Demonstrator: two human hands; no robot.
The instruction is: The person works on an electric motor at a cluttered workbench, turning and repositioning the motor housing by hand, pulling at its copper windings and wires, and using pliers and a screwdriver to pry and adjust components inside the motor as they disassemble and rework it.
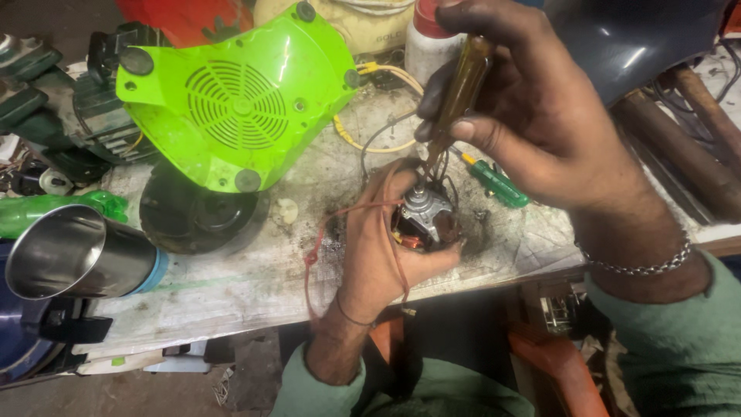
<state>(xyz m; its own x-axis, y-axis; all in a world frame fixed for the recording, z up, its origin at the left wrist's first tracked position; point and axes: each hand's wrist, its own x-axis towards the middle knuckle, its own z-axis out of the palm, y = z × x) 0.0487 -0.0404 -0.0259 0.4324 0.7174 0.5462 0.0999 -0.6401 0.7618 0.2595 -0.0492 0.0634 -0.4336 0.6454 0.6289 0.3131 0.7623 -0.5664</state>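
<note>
My left hand (378, 247) grips a small electric motor (426, 216) with a grey metal top and copper windings, held just above the workbench's front edge. Thin red wires (312, 259) loop from the motor across the back of that hand. My right hand (532, 108) holds a screwdriver with a translucent amber handle (463, 81), tip pointing down onto the top of the motor. A bright green appliance base cover (239, 100) with a round vent grille lies tilted on the bench to the left.
A steel jar with a blue rim (73, 255) lies at the left. A black round base (197, 216) sits under the green cover. A green-handled screwdriver (494, 184) and yellow wire (370, 143) lie behind the motor. A white bottle with red cap (428, 42) stands at the back.
</note>
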